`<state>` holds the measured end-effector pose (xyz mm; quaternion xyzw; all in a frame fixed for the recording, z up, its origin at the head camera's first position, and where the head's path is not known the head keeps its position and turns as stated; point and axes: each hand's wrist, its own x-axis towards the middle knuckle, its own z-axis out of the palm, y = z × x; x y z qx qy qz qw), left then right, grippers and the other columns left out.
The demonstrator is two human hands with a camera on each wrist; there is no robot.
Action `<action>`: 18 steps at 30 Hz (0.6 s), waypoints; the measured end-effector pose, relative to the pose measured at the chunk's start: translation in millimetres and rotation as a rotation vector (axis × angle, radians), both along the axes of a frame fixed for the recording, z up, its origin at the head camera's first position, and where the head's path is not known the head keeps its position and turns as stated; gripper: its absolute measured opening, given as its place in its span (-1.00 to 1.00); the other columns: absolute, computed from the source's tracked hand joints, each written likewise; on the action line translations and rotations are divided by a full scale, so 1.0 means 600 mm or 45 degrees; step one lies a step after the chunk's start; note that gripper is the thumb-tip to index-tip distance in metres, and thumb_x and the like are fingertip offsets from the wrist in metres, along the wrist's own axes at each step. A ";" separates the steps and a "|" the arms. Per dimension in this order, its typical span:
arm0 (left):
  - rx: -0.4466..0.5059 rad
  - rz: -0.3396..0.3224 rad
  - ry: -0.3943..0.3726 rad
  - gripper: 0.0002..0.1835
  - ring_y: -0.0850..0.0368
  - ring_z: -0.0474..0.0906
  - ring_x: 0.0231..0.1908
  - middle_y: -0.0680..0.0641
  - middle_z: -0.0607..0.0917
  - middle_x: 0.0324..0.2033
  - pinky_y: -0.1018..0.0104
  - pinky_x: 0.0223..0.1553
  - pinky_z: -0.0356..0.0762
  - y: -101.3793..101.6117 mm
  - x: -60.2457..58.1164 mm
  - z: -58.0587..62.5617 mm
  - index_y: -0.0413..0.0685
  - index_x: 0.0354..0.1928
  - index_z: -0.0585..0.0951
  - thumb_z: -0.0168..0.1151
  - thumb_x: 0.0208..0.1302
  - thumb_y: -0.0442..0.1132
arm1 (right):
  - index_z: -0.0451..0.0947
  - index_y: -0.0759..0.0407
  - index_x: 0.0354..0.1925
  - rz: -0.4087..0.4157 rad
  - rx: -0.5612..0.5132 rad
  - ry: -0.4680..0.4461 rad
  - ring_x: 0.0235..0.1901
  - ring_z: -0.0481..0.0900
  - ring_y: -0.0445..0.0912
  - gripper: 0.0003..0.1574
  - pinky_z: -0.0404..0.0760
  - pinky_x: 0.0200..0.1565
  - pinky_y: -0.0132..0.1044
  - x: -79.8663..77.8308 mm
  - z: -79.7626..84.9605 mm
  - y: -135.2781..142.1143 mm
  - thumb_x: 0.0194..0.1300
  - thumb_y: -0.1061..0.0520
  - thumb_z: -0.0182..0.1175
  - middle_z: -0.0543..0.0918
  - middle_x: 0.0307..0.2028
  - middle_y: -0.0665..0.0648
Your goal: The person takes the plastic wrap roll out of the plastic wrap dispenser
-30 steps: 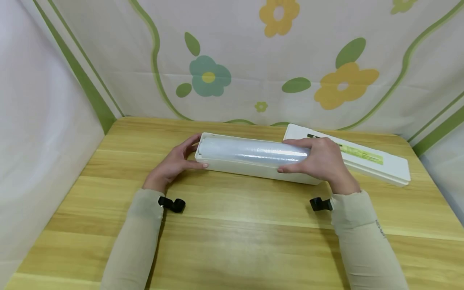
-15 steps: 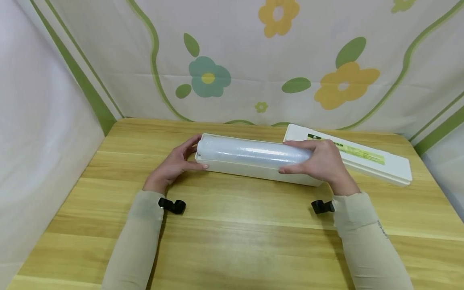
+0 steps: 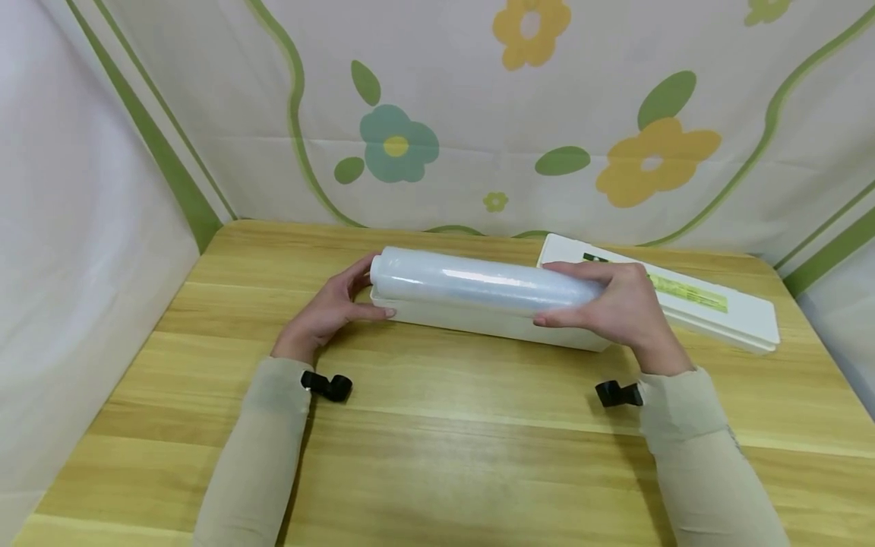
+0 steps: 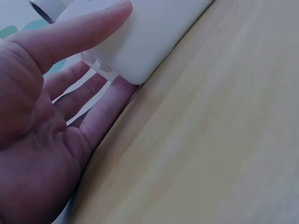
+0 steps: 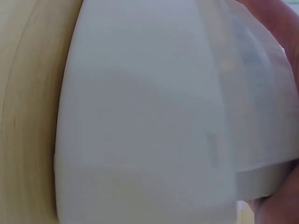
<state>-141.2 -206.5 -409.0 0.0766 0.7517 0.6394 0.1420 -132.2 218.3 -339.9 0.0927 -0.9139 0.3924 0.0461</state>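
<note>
A roll of plastic wrap [image 3: 465, 277] lies over a long white box [image 3: 472, 323]; its left end stands above the rim. My right hand [image 3: 618, 304] grips the roll near its right end, thumb in front and fingers behind. My left hand [image 3: 328, 311] holds the box by its left end. In the left wrist view the thumb lies on the wall of the box [image 4: 154, 42], with the other fingers around its end. The right wrist view shows the roll [image 5: 266, 107] raised partly out of the box [image 5: 140, 116].
Behind my right hand lies a white lid [image 3: 748, 311] with a yellow-green label, angled across the wooden table [image 3: 437, 463]. A flowered cloth [image 3: 465, 114] hangs along the table's back edge, and pale cloth [image 3: 89, 251] hangs at the left.
The plastic wrap roll has risen out of the box, its left end now above the rim. My right hand has moved slightly right with it. My left hand has stayed on the box.
</note>
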 end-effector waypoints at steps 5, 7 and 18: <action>0.021 -0.006 0.007 0.06 -0.04 0.34 0.51 0.05 0.41 0.56 0.37 0.22 0.60 0.002 -0.002 0.001 0.29 0.64 0.35 0.62 0.15 -0.46 | 0.86 -0.37 0.00 -0.013 -0.027 0.035 -0.28 0.71 -0.13 -0.12 0.62 -0.31 -0.44 0.012 0.006 0.012 -0.45 -0.21 0.90 0.89 -0.06 0.04; 0.018 -0.003 0.005 0.06 -0.03 0.33 0.53 0.07 0.39 0.58 0.40 0.22 0.59 0.001 -0.002 0.001 0.27 0.64 0.35 0.61 0.15 -0.46 | 0.86 -0.37 0.00 -0.018 -0.035 0.028 -0.27 0.71 -0.14 -0.11 0.63 -0.30 -0.45 0.017 0.009 0.017 -0.46 -0.20 0.90 0.88 -0.04 0.04; -0.012 -0.007 -0.009 0.06 -0.02 0.34 0.54 0.09 0.36 0.60 0.36 0.28 0.52 0.001 -0.003 -0.001 0.29 0.65 0.34 0.63 0.15 -0.42 | 0.86 -0.35 0.03 -0.019 -0.009 0.043 -0.21 0.72 -0.32 -0.11 0.60 -0.28 -0.52 0.042 0.012 0.038 -0.43 -0.16 0.91 0.87 0.03 0.05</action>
